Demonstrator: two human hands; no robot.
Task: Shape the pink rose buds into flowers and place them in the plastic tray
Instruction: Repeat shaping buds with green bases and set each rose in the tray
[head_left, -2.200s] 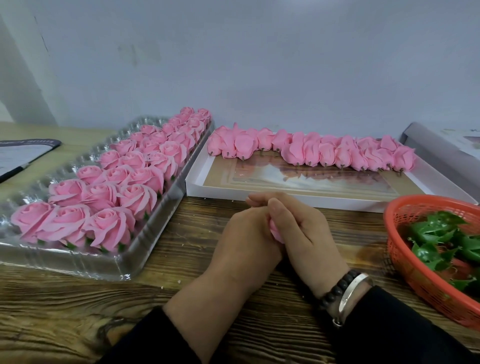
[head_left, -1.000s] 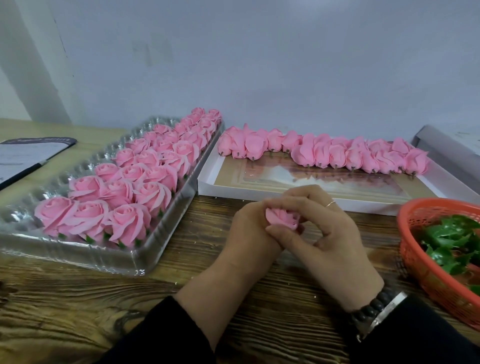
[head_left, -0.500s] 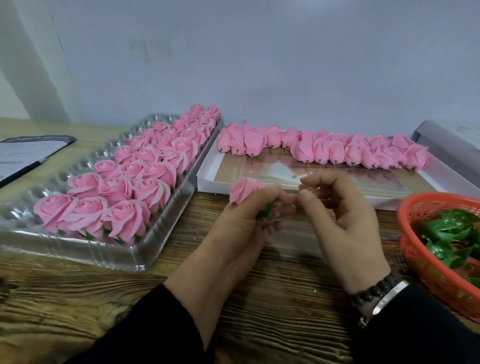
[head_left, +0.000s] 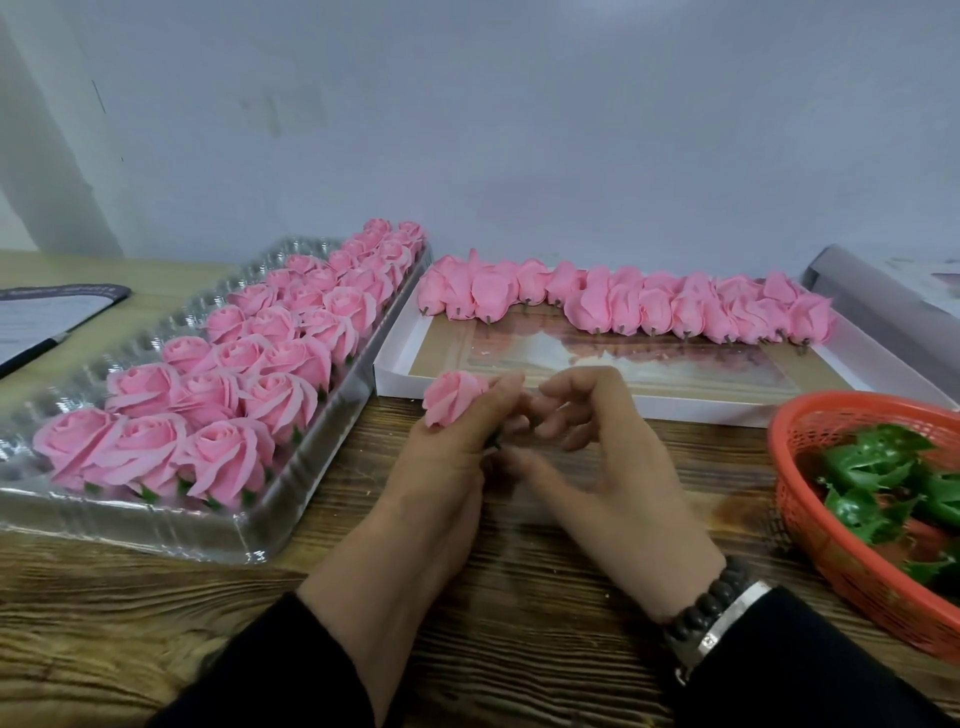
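Note:
My left hand (head_left: 447, 467) grips a shaped pink rose (head_left: 451, 397) by its green base, the bloom tilted toward the tray. My right hand (head_left: 602, 457) hovers just to the right of it, fingers loosely curled and holding nothing, its fingertips close to the rose's base. The clear plastic tray (head_left: 228, 535) at the left holds several rows of opened pink roses (head_left: 223, 457). A row of unshaped pink buds (head_left: 623, 306) lies along the back of a flat white box (head_left: 395, 374).
An orange mesh basket (head_left: 831, 530) with green leaf calyxes (head_left: 872, 478) stands at the right. A clipboard with a pen (head_left: 47, 322) lies at the far left, and a grey box lid (head_left: 883, 306) at the far right. The wooden table (head_left: 519, 623) runs to a pale wall.
The hands were pressed together around the bud, then parted. My left hand has lifted the rose up and left, and my right hand has let go of it.

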